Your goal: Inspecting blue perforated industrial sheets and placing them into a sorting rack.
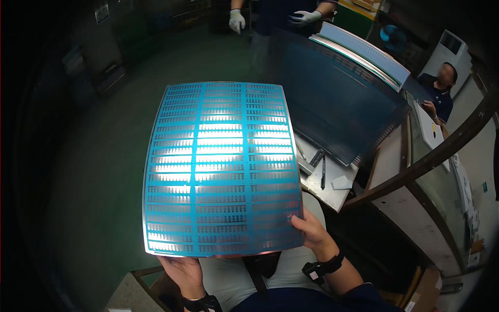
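Note:
A large rectangular circuit board panel [221, 179], shiny copper-toned with a blue pattern in rows and three columns, is held tilted in front of me over my lap. My left hand [183, 271] supports its lower left edge from beneath; the fingers are hidden behind the panel. At the lower right edge my right hand [312, 231] grips it, thumb on the face and fingers behind. Light glares off the panel's middle. Right of it, a large dark panel [332, 104] leans upright on a small white table [332, 190].
A black pen [323, 172] lies on that table. Behind the dark panel stand several pale panels [364, 54]. A person with white gloves [237, 22] stands ahead; another person [439, 93] is at far right. A curved brown rail [416, 169] borders the right side.

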`<control>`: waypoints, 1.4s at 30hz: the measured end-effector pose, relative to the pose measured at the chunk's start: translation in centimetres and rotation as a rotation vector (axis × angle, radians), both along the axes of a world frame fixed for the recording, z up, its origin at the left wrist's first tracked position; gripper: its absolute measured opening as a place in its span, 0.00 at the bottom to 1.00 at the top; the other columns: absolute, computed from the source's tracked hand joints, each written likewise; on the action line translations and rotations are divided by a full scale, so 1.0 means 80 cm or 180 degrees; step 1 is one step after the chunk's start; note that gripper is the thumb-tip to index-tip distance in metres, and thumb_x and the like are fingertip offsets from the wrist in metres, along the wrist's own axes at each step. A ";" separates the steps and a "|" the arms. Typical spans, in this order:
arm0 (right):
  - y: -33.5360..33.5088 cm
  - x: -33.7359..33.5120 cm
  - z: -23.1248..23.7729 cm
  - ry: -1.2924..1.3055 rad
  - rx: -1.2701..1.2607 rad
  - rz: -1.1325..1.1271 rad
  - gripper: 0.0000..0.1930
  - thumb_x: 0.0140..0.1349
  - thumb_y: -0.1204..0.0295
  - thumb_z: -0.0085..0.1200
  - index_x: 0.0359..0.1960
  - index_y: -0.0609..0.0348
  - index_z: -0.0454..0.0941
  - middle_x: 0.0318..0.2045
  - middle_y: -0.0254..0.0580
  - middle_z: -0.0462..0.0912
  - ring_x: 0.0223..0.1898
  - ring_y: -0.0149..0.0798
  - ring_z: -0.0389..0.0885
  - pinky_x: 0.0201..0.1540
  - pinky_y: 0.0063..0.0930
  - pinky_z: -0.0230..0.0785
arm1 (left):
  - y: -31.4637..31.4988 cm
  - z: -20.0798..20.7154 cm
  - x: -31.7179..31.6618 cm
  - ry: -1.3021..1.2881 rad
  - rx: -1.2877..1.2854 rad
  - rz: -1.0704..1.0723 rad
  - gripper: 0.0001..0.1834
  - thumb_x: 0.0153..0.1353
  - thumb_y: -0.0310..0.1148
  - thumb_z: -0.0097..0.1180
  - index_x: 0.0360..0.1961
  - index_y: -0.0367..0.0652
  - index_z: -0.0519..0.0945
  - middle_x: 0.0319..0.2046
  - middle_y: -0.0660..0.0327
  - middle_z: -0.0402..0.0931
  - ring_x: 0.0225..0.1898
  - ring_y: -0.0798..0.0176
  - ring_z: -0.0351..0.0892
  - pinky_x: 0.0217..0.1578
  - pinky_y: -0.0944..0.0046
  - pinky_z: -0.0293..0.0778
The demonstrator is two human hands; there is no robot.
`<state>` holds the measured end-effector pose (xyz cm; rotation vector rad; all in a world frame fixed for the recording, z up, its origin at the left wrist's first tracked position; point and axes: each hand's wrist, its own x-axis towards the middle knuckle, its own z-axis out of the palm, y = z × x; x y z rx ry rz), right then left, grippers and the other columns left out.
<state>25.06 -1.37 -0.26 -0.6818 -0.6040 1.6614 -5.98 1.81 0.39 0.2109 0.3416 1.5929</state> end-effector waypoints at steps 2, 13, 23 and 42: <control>0.000 -0.033 -0.008 0.0228 -0.0003 0.0128 0.24 0.66 0.70 0.47 0.63 0.55 0.55 0.56 0.39 0.68 0.55 0.34 0.69 0.56 0.33 0.65 | -0.017 0.002 0.037 -0.0017 0.0137 -0.0185 0.23 0.69 0.42 0.40 0.58 0.36 0.64 0.51 0.54 0.72 0.54 0.58 0.70 0.54 0.57 0.70; 0.021 0.017 -0.012 -0.1519 0.0478 0.0883 0.20 0.70 0.69 0.39 0.62 0.58 0.62 0.53 0.48 0.74 0.50 0.36 0.76 0.50 0.26 0.70 | -0.027 -0.022 -0.003 0.1240 -0.0586 -0.0549 0.27 0.62 0.32 0.54 0.60 0.36 0.61 0.55 0.53 0.67 0.55 0.56 0.68 0.56 0.52 0.67; 0.060 0.217 -0.122 -0.5254 -0.0125 -0.2083 0.17 0.58 0.74 0.49 0.50 0.60 0.74 0.44 0.62 0.77 0.44 0.56 0.77 0.51 0.34 0.68 | -0.067 -0.075 -0.118 0.3153 -0.1242 -0.1508 0.39 0.53 0.42 0.64 0.64 0.44 0.61 0.62 0.57 0.61 0.65 0.49 0.55 0.66 0.51 0.42; -0.011 0.148 -0.037 -0.1563 0.0097 -0.1745 0.21 0.63 0.80 0.32 0.56 0.63 0.69 0.45 0.47 0.76 0.46 0.37 0.75 0.49 0.28 0.69 | -0.052 -0.188 -0.157 0.3201 -0.2123 -0.2666 0.23 0.56 0.35 0.61 0.50 0.36 0.71 0.45 0.56 0.75 0.45 0.59 0.75 0.41 0.58 0.74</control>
